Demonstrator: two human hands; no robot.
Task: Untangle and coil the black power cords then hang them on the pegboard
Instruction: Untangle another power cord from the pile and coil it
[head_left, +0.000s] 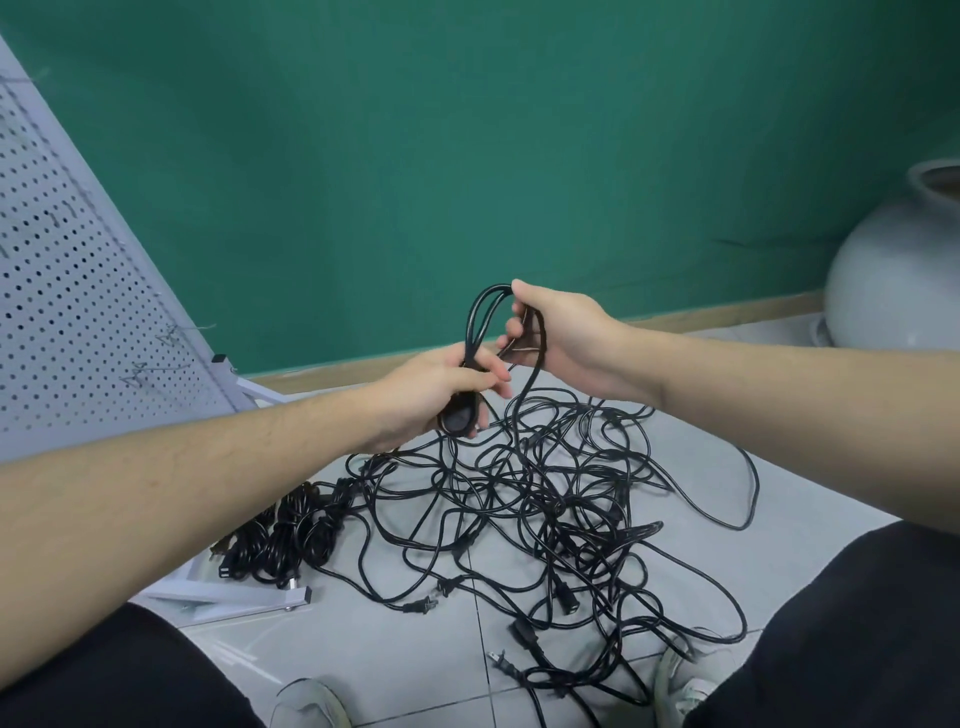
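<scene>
A person seated over a grey tiled floor (415, 654) works on a knot of black power cords. The left hand (436, 387) grips the lower end of a partly wound coil (480, 332), fingers curled round the gathered strands and a dark rounded bundle at the bottom of the fist. Just above and beside it, the right hand (558, 338) holds the top of the same coil, thumb and fingers closed round the looped strands, with one strand dropping from it to the floor.

Below both hands lies the tangled pile of cords (545, 499), a loose sprawl of loops with several plugs (420, 605) showing at its near edge. Just left of the pile sit a few already bundled cords (283, 535), resting on the white metal foot (234, 597) of the pegboard (67, 322). The pegboard, white and perforated, leans well left of the pile, with some wire hooks (156, 364) on its face; no cord hangs on it.

Behind the pile rises a green wall (467, 156), and far to the right of the pile stands a large pale grey pot (904, 280). The person's dark-clad knees and light shoes (685, 686) frame the near side of the pile.
</scene>
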